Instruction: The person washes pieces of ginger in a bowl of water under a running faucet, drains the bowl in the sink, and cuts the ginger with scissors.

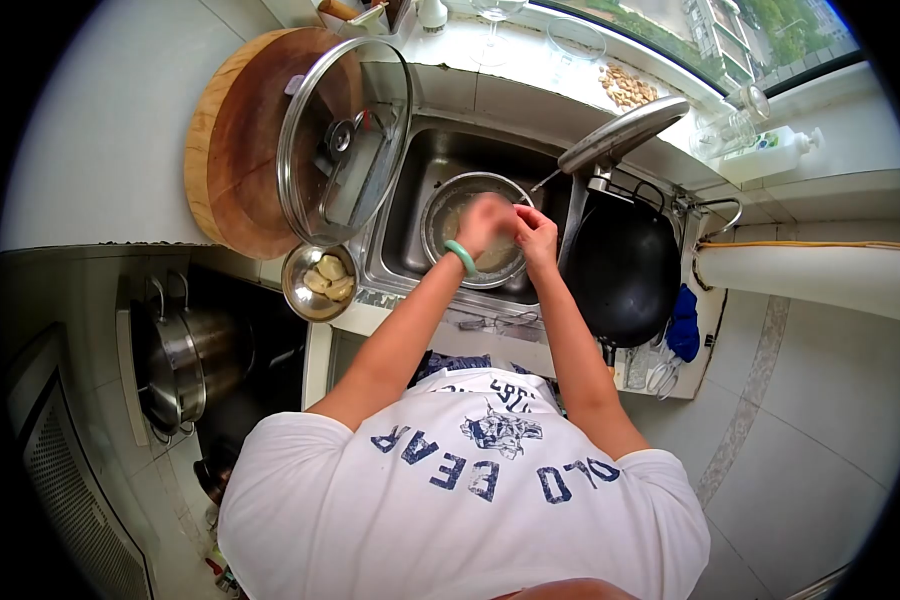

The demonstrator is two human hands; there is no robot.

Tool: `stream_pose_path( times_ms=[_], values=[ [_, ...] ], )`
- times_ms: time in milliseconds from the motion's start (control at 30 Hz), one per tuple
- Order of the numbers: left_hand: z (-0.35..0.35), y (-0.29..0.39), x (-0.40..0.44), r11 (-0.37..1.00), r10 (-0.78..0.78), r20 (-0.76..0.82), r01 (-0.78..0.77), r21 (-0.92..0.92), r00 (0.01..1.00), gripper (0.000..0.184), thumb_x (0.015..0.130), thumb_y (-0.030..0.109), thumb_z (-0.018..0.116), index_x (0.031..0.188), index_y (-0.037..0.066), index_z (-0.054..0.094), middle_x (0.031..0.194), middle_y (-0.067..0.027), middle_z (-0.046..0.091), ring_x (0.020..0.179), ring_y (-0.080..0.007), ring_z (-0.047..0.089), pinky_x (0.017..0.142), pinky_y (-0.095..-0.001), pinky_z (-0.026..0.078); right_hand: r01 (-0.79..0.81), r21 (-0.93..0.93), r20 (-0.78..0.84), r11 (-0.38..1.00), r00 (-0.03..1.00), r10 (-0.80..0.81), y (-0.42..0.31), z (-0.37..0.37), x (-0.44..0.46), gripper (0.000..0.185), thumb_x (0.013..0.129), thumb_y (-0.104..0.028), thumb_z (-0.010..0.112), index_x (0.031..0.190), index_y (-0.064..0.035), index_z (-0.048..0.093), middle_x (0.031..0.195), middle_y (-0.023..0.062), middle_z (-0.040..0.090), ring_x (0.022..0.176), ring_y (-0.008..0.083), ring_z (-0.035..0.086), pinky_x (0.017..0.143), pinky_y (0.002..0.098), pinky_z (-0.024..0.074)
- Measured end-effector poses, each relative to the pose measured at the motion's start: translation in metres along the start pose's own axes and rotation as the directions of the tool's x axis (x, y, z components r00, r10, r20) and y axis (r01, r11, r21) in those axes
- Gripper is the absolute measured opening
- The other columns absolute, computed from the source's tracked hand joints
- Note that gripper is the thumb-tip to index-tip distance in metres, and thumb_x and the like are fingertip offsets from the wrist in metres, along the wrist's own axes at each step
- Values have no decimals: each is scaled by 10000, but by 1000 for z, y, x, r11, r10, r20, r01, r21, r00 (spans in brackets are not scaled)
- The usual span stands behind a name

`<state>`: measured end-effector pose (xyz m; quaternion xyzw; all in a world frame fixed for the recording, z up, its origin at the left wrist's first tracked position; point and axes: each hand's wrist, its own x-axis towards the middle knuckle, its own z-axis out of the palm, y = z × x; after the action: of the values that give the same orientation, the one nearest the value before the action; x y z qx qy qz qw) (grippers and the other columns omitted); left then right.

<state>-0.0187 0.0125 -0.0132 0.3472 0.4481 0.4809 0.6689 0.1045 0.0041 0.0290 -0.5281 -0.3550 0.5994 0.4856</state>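
Observation:
A round metal basin (440, 205) with cloudy water stands in the steel sink (410, 165). Over it, my left hand (482, 222), with a pale green bangle (461, 257) at the wrist, meets my right hand (537, 238). A blurred patch covers the left fingers, so their shape is lost. The right fingers are curled in a pinch against that patch; what they hold is hidden. Left of the sink, a small metal bowl (292, 290) carries several pale yellowish pieces (330, 278).
A glass lid (305, 190) leans by a round wooden board (215, 150) on the left. A black wok (620, 270) and a metal lid (625, 130) are at the right. Steel pots (195, 365) stand lower left. Glasses (575, 40) and peanut-like pieces (627, 88) line the windowsill.

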Motion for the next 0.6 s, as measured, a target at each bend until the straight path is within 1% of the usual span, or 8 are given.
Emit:
stream_pose_path(
  times_ms=[33, 67, 133, 167, 233, 367, 433, 600],
  values=[
    [0, -4, 2, 977, 126, -70, -112, 180, 990, 105, 878, 70, 517, 983, 73, 519, 755, -25, 576, 610, -85, 539, 538, -208, 430, 7, -26, 19, 1000, 1000, -7, 0, 0, 0, 156, 800, -130, 670, 900, -10, 664, 697, -16, 606, 561, 31, 480, 473, 179, 338],
    [-3, -8, 3, 977, 126, -72, -112, 180, 989, 105, 878, 70, 517, 983, 73, 519, 755, -25, 576, 610, -85, 539, 538, -208, 430, 16, -52, 38, 999, 999, -13, 0, 0, -1, 160, 799, -137, 674, 898, -11, 669, 695, -16, 606, 559, 27, 474, 471, 179, 333],
    [0, 10, -1, 867, 115, -121, -40, 497, 986, 97, 877, 78, 516, 971, 52, 526, 756, -47, 601, 604, -94, 584, 516, -224, 443, -22, -57, 20, 998, 1000, 23, 0, -2, 1, 167, 808, -158, 667, 899, -18, 667, 701, -20, 604, 542, 26, 451, 471, 172, 325],
    [1, 22, -3, 867, 116, -122, -41, 496, 986, 97, 877, 78, 516, 971, 52, 526, 756, -47, 601, 604, -94, 584, 516, -224, 443, -59, -60, 1, 996, 998, 59, -1, -3, 3, 176, 817, -180, 660, 899, -24, 666, 706, -23, 602, 526, 25, 429, 471, 166, 317],
    [5, 48, -8, 856, -68, -4, 61, 513, 998, 77, 877, 94, 518, 913, 31, 546, 732, -64, 625, 592, -107, 615, 504, -236, 456, -58, -55, -6, 997, 998, 58, -2, -2, 5, 180, 810, -185, 671, 885, -22, 668, 700, -21, 602, 521, 26, 425, 471, 167, 315],
    [5, 59, -7, 821, -43, 18, 25, 571, 999, 110, 863, 116, 529, 862, 13, 568, 698, -66, 638, 570, -119, 616, 512, -251, 467, -78, -62, 4, 995, 997, 79, -2, -2, 12, 187, 794, -193, 693, 850, -16, 669, 689, -12, 601, 515, 28, 426, 471, 165, 315],
    [3, 66, -8, 694, -13, 62, -36, 719, 998, 145, 845, 141, 538, 853, 4, 586, 697, -86, 642, 564, -137, 618, 525, -275, 478, -94, -55, 11, 994, 995, 95, 3, -3, 16, 177, 792, -183, 693, 828, -11, 673, 661, -13, 594, 516, 32, 441, 470, 170, 321],
    [-1, 63, -8, 741, -12, 45, -21, 671, 999, 177, 826, 171, 546, 839, 4, 603, 692, -123, 637, 564, -180, 625, 555, -309, 490, -78, -57, 152, 995, 985, 86, 4, -7, 18, 153, 825, -164, 655, 834, -11, 651, 666, -9, 588, 538, 40, 465, 482, 173, 339]
  ],
)
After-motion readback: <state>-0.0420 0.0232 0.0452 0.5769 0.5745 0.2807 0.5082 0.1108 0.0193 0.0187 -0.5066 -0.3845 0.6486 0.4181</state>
